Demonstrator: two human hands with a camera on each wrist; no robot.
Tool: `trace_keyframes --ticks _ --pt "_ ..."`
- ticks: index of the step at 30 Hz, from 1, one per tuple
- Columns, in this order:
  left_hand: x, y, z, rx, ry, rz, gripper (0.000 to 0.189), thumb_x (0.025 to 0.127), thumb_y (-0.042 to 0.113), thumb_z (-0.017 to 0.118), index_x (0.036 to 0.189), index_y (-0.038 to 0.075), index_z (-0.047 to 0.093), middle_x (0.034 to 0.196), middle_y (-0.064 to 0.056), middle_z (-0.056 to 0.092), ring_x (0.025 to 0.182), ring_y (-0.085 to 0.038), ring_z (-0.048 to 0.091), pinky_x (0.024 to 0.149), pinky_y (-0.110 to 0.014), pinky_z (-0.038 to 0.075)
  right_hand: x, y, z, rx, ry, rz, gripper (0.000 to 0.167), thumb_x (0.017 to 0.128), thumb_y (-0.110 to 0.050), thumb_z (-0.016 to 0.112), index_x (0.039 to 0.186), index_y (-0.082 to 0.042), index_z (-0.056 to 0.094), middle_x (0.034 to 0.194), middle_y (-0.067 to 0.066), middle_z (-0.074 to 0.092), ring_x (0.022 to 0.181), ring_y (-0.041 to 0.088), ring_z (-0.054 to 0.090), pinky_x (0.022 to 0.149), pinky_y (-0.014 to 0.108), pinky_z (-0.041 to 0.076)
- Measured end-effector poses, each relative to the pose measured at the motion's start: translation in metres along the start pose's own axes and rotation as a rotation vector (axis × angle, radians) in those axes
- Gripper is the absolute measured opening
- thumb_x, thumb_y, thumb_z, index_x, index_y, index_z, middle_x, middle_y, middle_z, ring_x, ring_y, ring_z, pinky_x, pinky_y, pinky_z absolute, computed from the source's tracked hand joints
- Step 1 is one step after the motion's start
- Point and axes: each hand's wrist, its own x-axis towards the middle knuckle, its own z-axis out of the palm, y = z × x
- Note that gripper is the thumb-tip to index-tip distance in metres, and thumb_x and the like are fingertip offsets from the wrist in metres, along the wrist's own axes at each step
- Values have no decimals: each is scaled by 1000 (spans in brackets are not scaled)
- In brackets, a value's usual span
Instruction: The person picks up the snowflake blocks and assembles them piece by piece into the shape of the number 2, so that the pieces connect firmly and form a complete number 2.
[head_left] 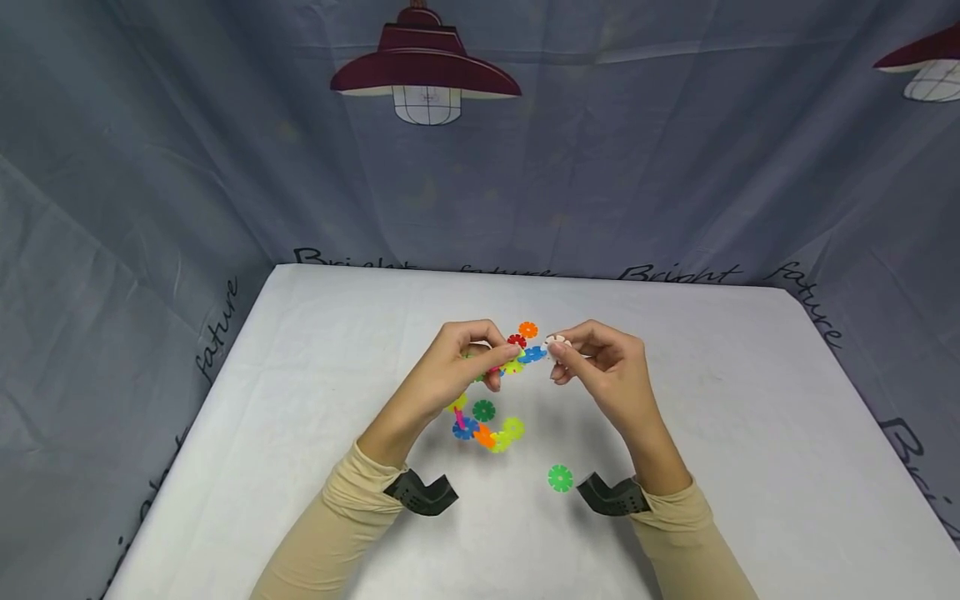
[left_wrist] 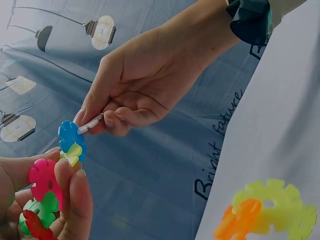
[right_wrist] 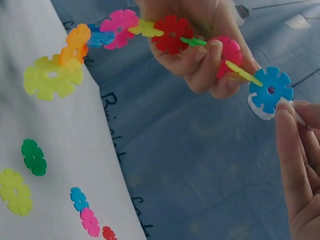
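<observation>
A chain of notched plastic discs in several colours runs through my left hand (head_left: 450, 367), whose thumb and fingers grip it near one end. In the right wrist view, pink, yellow and red discs (right_wrist: 172, 34) join edge to edge. The chain's other end hangs lower, with an orange disc (right_wrist: 75, 44) and a yellow-green disc (right_wrist: 52, 77). A blue disc (right_wrist: 270, 90) sticks out past the left fingertips. My right hand (head_left: 611, 371) pinches a white disc (left_wrist: 90, 124) at the blue disc's edge; fingers partly hide the joint.
On the white table (head_left: 750, 433) lie loose discs: a dark green disc (head_left: 483, 411) below the hands, a light green disc (head_left: 560, 478) between the forearms, and an orange disc (head_left: 528, 330) beyond the hands. A grey printed curtain (head_left: 600, 167) surrounds the table's far side.
</observation>
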Motion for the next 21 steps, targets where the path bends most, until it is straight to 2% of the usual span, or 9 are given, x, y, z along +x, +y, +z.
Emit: trace_keyframes --ticks 5,7,10,13,17,18,19,21 --pt "1 -1 3 -4 7 -4 23 100 21 69 85 5 63 65 -5 59 74 -47 63 80 -36 48 -1 0 -1 3 3 6 7 92 6 72 99 8 71 82 2 74 61 11 70 58 30 62" --pt "1 -1 4 -2 9 -11 22 100 21 69 85 5 64 64 -5 59 71 -43 64 79 -35 47 -1 1 0 -4 0 2 6 92 6 71 98 8 71 83 7 73 60 12 70 58 30 61" --pt "2 -2 7 4 -1 -26 21 99 21 70 86 5 65 61 -4 59 66 -33 64 74 -32 45 -1 0 2 -36 2 -4 3 93 5 70 97 6 71 84 8 72 58 14 69 57 30 61" --pt "2 -3 9 9 -9 -42 21 99 23 70 87 6 66 60 -3 60 62 -23 62 60 -27 38 0 0 3 -59 6 0 3 96 3 68 97 5 71 85 1 73 57 14 69 56 31 61" --pt "2 -1 8 3 -6 -59 24 101 29 68 89 8 65 63 -5 63 64 -24 66 44 -25 26 2 2 4 -25 13 27 7 98 -2 67 101 5 69 85 -1 73 61 14 71 60 33 63" --pt "2 0 7 -1 -12 -65 25 101 30 67 90 9 65 65 -6 64 66 -25 68 43 -25 27 2 2 4 -15 15 34 8 99 -3 67 101 4 69 85 0 74 62 14 71 61 34 63" --pt "2 1 7 -5 -20 -69 26 102 31 66 91 8 65 67 -6 65 67 -27 69 43 -25 34 2 2 4 -9 15 41 9 99 -4 67 102 4 69 85 0 74 63 14 72 62 35 63" --pt "3 1 6 -8 -41 -76 27 104 32 63 94 7 66 75 -5 65 71 -29 74 51 -27 47 2 3 4 1 10 54 10 99 -5 68 103 4 69 86 1 75 64 15 72 62 35 63"
